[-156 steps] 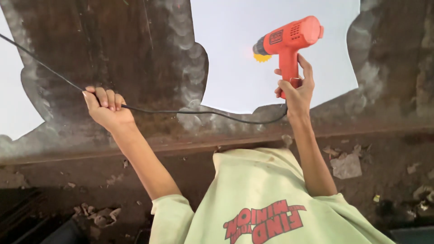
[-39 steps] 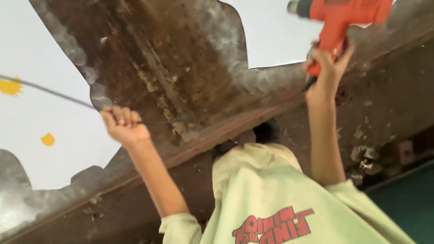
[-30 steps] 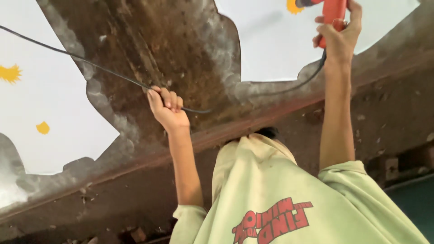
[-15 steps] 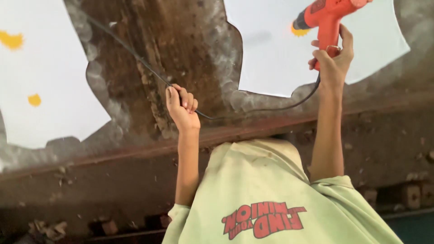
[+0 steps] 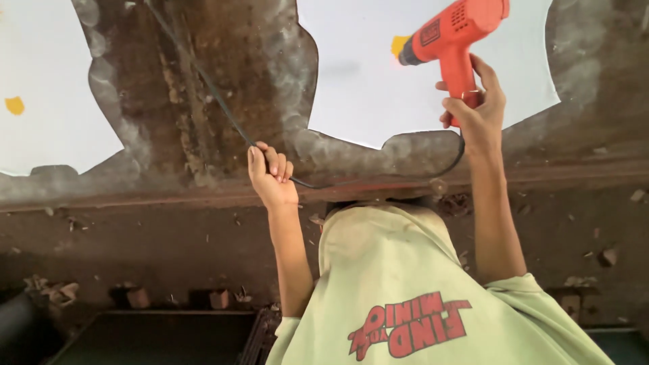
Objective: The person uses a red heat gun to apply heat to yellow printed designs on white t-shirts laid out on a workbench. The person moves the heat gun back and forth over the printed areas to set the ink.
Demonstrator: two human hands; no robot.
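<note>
Gripping an orange heat gun, right hand; black cord trailing.

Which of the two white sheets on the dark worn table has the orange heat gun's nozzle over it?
The right-hand white sheet: the orange heat gun in the right hand points over it. The left sheet lies apart.

Soft, even light fell across the scene; white sheets at the top glared almost featureless, lower left sank into shadow, edges slightly soft.
</note>
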